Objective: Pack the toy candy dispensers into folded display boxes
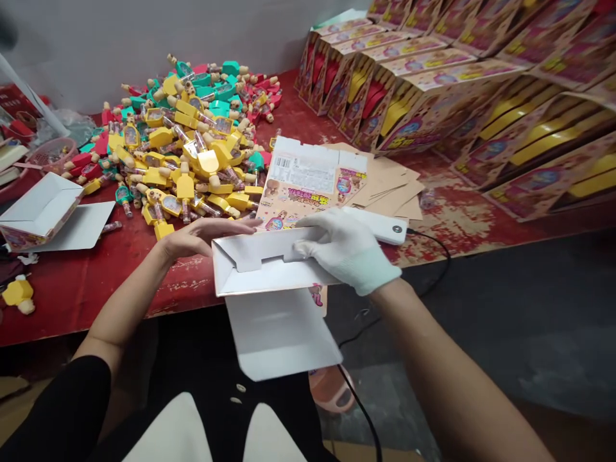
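A red table (115, 276) with worn paint stands before a grey wall (120, 38). On it, at the right, lies a white device (378, 226) having one dark round spot, and a black cable (449, 260) hangs nearby. At the left are a pink basket (72, 145) and a slanted white pole (31, 93). Below, one pinkish slipper (325, 387) is visible.

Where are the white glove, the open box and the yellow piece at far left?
White glove (352, 251): head view, back of the hand.
Open box (283, 280): head view, white inner wall.
Yellow piece (17, 292): head view, yellow body.
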`<state>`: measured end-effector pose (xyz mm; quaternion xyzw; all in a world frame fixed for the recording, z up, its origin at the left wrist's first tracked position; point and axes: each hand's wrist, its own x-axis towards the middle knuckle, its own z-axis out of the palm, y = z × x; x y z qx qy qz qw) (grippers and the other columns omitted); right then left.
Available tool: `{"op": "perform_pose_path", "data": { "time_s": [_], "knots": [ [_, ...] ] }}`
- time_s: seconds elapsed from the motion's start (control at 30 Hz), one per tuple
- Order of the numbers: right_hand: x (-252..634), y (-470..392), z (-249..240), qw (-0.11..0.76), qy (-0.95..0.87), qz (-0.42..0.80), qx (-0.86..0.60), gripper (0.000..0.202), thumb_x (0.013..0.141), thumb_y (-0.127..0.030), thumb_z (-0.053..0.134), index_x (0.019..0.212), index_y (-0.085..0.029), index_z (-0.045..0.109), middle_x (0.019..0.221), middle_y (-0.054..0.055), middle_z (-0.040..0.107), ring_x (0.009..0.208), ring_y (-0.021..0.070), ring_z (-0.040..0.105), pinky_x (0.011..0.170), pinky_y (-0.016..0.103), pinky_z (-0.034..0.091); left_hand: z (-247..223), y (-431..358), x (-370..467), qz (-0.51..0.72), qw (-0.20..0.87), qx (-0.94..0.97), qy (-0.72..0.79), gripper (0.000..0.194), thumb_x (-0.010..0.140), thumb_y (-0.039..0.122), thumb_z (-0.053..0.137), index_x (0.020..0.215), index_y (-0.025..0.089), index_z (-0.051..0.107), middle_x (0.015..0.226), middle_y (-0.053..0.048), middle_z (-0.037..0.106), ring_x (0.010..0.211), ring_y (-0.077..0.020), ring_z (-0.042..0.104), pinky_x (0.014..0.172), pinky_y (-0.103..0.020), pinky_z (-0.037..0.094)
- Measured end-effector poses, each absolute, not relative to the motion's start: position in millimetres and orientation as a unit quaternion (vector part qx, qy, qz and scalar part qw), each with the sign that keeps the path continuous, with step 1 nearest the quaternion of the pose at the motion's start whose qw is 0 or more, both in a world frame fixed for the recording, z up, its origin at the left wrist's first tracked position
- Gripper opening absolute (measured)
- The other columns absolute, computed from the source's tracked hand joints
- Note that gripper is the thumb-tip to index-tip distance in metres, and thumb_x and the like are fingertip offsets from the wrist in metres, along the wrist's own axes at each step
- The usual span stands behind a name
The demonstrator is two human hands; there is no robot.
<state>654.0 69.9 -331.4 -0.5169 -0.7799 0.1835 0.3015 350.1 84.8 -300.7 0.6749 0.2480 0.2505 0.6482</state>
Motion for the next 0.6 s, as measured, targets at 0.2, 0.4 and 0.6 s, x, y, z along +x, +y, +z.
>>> {"op": "perform_pose_path", "data": {
  "time_s": [0.2,0.4,0.6],
  "knots": [
    [645.2,65.9,-360.1,0.212,-0.819,0.151,-0.511,0.026,0.071,-0.036,0.08,0.094,-0.025,0.072,0.102,0.007,0.067,0.09,0.0236,0.058,0.076,0.036,0.048,-321.4,59.2,374.7,0.244,0.404,0.749,0.464,0.033,0.07,0.025,0.083,0.103,0.018,0.079,0.103,-0.009,0.078,0.097,-0.0283,0.07,0.095,-0.036,0.051],
    [638.3,31.7,-395.3,0.18,-0.818,0.119,-0.534,0.031,0.079,-0.033,0.074,0.11,-0.028,0.073,0.122,0.008,0.071,0.101,0.0296,0.056,0.07,0.037,0.046,-380.9,29.0,388.8,0.248,0.324,0.785,0.467,0.022,0.082,0.013,0.064,0.1,0.021,0.074,0.114,-0.012,0.074,0.112,-0.0275,0.067,0.105,-0.039,0.048],
    [646.5,20.0,-401.3,0.266,-0.798,0.118,-0.527,0.037,0.083,-0.037,0.072,0.117,-0.023,0.076,0.128,0.008,0.071,0.111,0.0321,0.061,0.089,0.045,0.052,-382.3,-0.2,376.0,0.345,0.271,0.775,0.455,0.055,0.08,0.034,0.081,0.131,0.021,0.063,0.147,-0.016,0.057,0.145,-0.0336,0.046,0.127,-0.049,0.027]
  ]
}}
